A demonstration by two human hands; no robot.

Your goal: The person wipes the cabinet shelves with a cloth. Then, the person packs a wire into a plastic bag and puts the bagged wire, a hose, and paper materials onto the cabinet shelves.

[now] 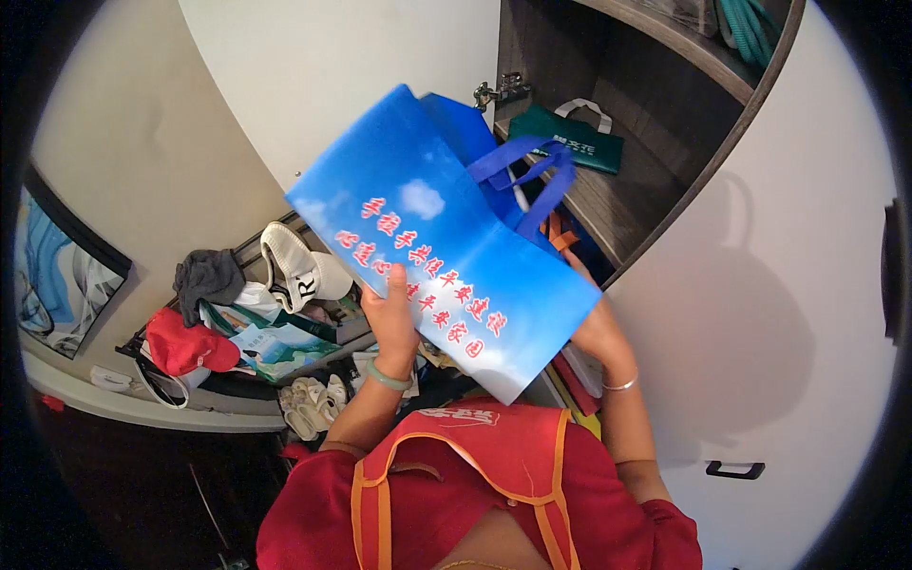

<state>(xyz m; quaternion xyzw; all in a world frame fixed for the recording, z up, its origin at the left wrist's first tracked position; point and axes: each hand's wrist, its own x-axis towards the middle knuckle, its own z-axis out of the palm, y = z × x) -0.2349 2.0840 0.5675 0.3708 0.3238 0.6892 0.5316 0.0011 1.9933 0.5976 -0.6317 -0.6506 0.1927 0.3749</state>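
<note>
A blue shopping bag (418,237) with red lettering, white clouds and purple-blue handles (532,176) is held up tilted in front of my chest. My left hand (388,309) grips its lower left edge, the thumb lying on the printed face and the other fingers hidden behind. At the right edge, my right hand (603,332) is closed against the bag, its fingers mostly covered by it. Something orange (560,233) shows just above that hand, beside the handles.
An open cupboard (655,157) holds a green bag (570,138) on its shelf. A white door (779,313) stands at right. To the left, a rack carries a red cap (187,344), a white visor (299,266) and a dark grey cloth (207,277). Pale shoes (312,407) sit below.
</note>
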